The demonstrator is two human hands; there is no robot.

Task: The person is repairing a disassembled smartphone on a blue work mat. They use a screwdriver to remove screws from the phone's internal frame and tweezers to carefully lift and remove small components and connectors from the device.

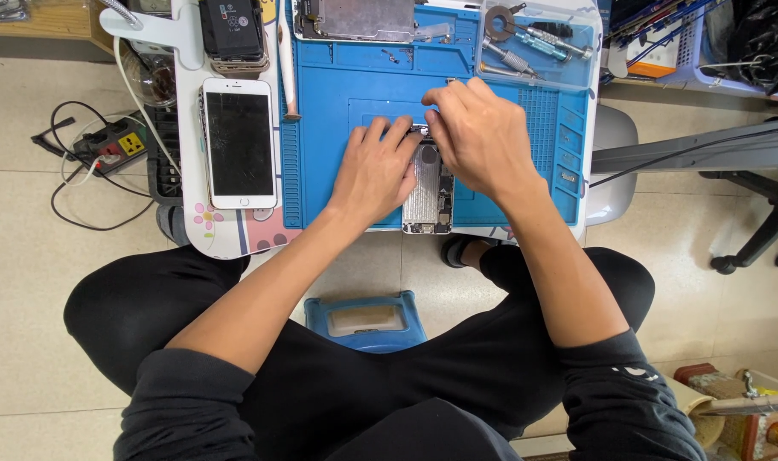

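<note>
We have the opened phone body [428,192] lying on the blue mat [338,102]. Our left hand [373,166] presses flat on its edge; our right hand [478,137] pinches at its top end. The screen is already off, internals remain inside.

We see bright, even light from overhead, with soft shadows under the arms on the floor [30,324]. The picture is sharp throughout; its edges bend slightly.
</note>
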